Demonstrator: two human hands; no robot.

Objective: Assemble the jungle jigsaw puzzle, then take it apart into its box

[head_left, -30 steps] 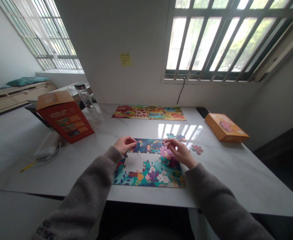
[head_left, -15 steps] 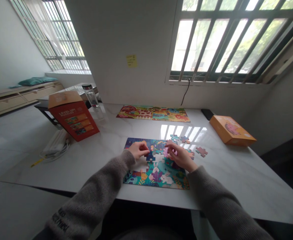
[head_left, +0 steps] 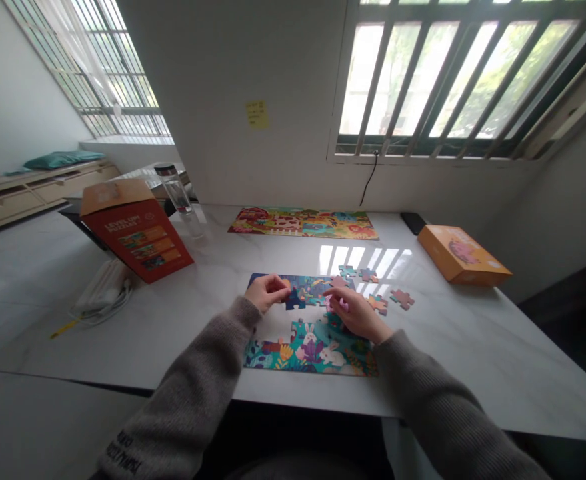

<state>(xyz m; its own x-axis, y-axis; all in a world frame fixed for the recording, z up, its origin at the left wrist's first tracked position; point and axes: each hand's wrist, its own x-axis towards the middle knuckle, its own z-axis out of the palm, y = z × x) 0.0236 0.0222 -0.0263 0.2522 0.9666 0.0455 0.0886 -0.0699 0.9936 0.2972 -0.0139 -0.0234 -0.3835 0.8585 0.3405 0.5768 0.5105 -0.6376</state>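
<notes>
My left hand (head_left: 265,293) is closed in a pinch at the edge of a dark blue puzzle piece (head_left: 295,299), in the upper left of a partly assembled jigsaw puzzle (head_left: 317,353). The piece lies tight against the puzzle's top part, or just over it. Over the right side hovers my right hand (head_left: 355,313), its index finger and thumb a little apart above a pink patch, its other fingers curled and partly hidden. White rabbits and plants fill the puzzle's lower part; bare table shows through a gap left of centre.
Several loose pieces (head_left: 402,299) lie right of and behind the puzzle. A long finished puzzle (head_left: 303,223) lies by the wall. An orange box (head_left: 463,257) stands right, a red box (head_left: 145,237) left, beside a power strip (head_left: 100,290) and a glass bottle (head_left: 175,189).
My left hand has moved slightly up and left, and the dark blue piece has shifted away from me toward the top part. My right hand has barely moved. The view has tilted slightly.
</notes>
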